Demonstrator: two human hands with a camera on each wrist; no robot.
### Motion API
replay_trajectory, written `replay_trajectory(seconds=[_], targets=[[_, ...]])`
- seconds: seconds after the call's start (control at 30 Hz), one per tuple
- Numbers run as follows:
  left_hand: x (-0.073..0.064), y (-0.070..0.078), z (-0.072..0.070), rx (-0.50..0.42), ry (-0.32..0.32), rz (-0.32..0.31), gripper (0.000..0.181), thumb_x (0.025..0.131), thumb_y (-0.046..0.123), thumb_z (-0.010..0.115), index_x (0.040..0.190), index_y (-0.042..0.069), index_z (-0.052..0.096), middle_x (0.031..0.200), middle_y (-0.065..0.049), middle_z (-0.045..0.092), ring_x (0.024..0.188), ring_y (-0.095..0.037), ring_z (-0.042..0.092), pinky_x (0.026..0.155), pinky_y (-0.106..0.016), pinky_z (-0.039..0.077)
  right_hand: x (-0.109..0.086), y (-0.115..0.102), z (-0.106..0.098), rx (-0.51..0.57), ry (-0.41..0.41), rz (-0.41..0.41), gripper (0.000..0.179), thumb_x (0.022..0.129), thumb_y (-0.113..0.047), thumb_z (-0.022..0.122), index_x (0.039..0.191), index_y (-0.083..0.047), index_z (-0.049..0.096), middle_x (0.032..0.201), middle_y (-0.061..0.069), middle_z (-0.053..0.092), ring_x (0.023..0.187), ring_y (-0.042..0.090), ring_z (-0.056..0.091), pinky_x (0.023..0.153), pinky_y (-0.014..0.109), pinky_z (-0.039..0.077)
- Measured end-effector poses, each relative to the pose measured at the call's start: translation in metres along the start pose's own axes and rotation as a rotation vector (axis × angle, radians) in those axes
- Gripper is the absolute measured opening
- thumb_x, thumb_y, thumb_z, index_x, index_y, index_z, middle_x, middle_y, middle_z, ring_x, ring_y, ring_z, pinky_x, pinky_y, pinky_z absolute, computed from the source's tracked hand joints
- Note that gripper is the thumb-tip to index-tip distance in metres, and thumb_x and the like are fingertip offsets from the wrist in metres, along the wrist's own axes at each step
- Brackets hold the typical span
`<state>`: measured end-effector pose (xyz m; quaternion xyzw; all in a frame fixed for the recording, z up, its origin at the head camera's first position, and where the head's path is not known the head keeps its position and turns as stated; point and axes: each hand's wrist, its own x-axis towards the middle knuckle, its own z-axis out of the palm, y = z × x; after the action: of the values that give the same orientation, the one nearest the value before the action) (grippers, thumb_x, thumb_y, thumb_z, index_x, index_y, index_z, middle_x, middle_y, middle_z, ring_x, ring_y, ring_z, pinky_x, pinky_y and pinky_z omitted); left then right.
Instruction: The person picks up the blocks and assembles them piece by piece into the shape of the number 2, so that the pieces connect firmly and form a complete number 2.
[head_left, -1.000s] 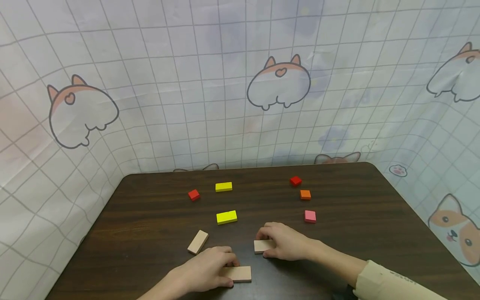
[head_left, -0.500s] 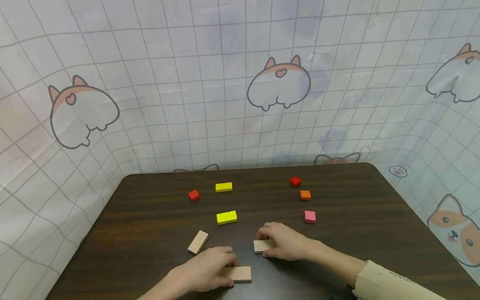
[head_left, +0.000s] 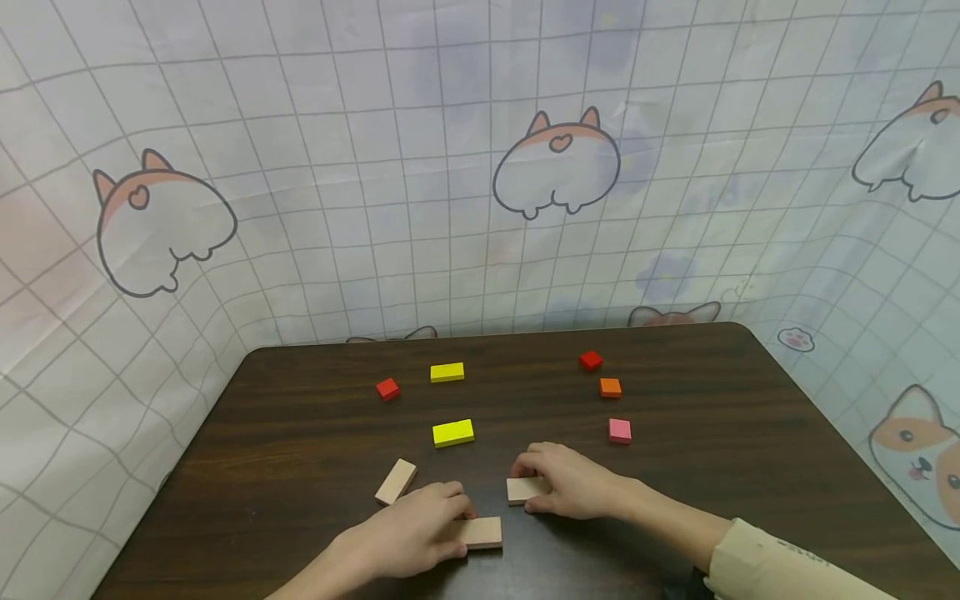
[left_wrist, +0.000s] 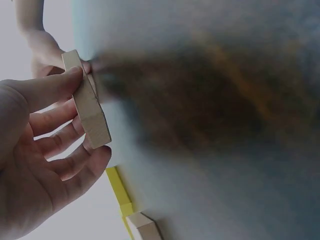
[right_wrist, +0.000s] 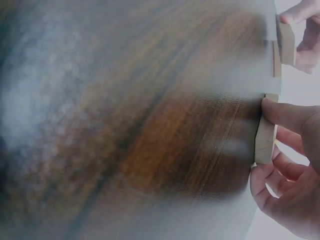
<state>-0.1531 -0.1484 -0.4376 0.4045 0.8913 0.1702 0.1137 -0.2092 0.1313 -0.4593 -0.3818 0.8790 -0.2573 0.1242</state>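
Observation:
My left hand (head_left: pixel 416 532) pinches a plain wooden block (head_left: pixel 482 533) between thumb and fingers at the near side of the table. In the left wrist view, the thumb presses one face of this block (left_wrist: pixel 87 102) and the fingers lie behind it. A little farther off and to the right, my right hand (head_left: pixel 576 483) grips a second plain wooden block (head_left: pixel 521 492), whose right part is hidden by the fingers. Thumb and fingertips hold that block (right_wrist: pixel 268 132) in the right wrist view. Left of my left hand lies a third plain wooden block (head_left: pixel 396 482), slanted.
Two yellow blocks (head_left: pixel 453 433) lie beyond the hands on the dark wooden table (head_left: pixel 300 450). A small red block (head_left: pixel 387 389) is at the back left. At the right are another red block (head_left: pixel 591 361), an orange block (head_left: pixel 611 388) and a pink block (head_left: pixel 619 432).
My left hand has shifted slightly up and away from me in the head view, carrying its wooden block. The right hand and its block stay in place.

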Motion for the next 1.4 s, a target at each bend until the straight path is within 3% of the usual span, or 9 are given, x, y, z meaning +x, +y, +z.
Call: replay_trajectory(seconds=[0.33, 0.57, 0.73, 0.97, 1.2, 1.4], targets=[[0.009, 0.001, -0.01, 0.041, 0.046, -0.001, 0.025, 0.094, 0.024, 0.078, 0.115, 0.012, 0.069, 0.108, 0.008, 0.059, 0.097, -0.004, 0.054, 0.088, -0.027, 0.049, -0.001, 0.016, 0.006, 0.005, 0.038, -0.118, 0.03, 0.092, -0.021, 0.08, 0.118, -0.012, 0.069, 0.106, -0.005, 0.062, 0.092, 0.01, 0.054, 0.081, 0.035, 0.05], [0.018, -0.002, -0.013, 0.102, 0.111, 0.005, 0.026, 0.092, 0.023, 0.08, 0.112, 0.011, 0.07, 0.106, 0.006, 0.061, 0.096, -0.009, 0.057, 0.087, -0.029, 0.05, -0.002, 0.003, -0.001, 0.006, 0.02, -0.036, 0.03, 0.088, -0.019, 0.083, 0.116, -0.014, 0.07, 0.106, -0.008, 0.062, 0.093, 0.008, 0.054, 0.085, 0.032, 0.049], [0.023, -0.003, -0.017, 0.124, 0.149, -0.003, 0.026, 0.091, 0.023, 0.081, 0.111, 0.01, 0.07, 0.105, 0.004, 0.061, 0.094, -0.012, 0.057, 0.086, -0.031, 0.051, -0.003, 0.001, -0.002, -0.009, 0.023, -0.023, 0.032, 0.088, -0.02, 0.084, 0.116, -0.015, 0.07, 0.106, -0.009, 0.061, 0.093, 0.008, 0.053, 0.084, 0.031, 0.048], [0.028, -0.006, -0.019, 0.099, 0.128, -0.024, 0.029, 0.09, 0.022, 0.082, 0.112, 0.008, 0.07, 0.104, 0.003, 0.061, 0.088, -0.009, 0.056, 0.082, -0.028, 0.052, 0.0, 0.014, 0.006, -0.011, 0.036, -0.053, 0.032, 0.089, -0.023, 0.083, 0.117, -0.016, 0.07, 0.106, -0.009, 0.061, 0.093, 0.008, 0.053, 0.083, 0.031, 0.049], [0.034, -0.012, -0.015, 0.113, 0.122, -0.033, 0.029, 0.089, 0.022, 0.083, 0.112, 0.009, 0.071, 0.102, 0.003, 0.061, 0.084, -0.007, 0.055, 0.078, -0.026, 0.052, -0.001, 0.003, 0.002, -0.005, 0.03, -0.035, 0.031, 0.088, -0.018, 0.083, 0.116, -0.014, 0.07, 0.106, -0.008, 0.062, 0.093, 0.008, 0.053, 0.084, 0.03, 0.049], [0.04, -0.016, -0.008, 0.113, 0.074, -0.057, 0.028, 0.089, 0.022, 0.084, 0.11, 0.008, 0.071, 0.1, 0.002, 0.062, 0.085, -0.008, 0.054, 0.078, -0.028, 0.051, -0.002, 0.001, 0.0, -0.007, 0.03, -0.032, 0.031, 0.087, -0.018, 0.084, 0.115, -0.014, 0.07, 0.106, -0.007, 0.062, 0.093, 0.009, 0.053, 0.084, 0.031, 0.049]])
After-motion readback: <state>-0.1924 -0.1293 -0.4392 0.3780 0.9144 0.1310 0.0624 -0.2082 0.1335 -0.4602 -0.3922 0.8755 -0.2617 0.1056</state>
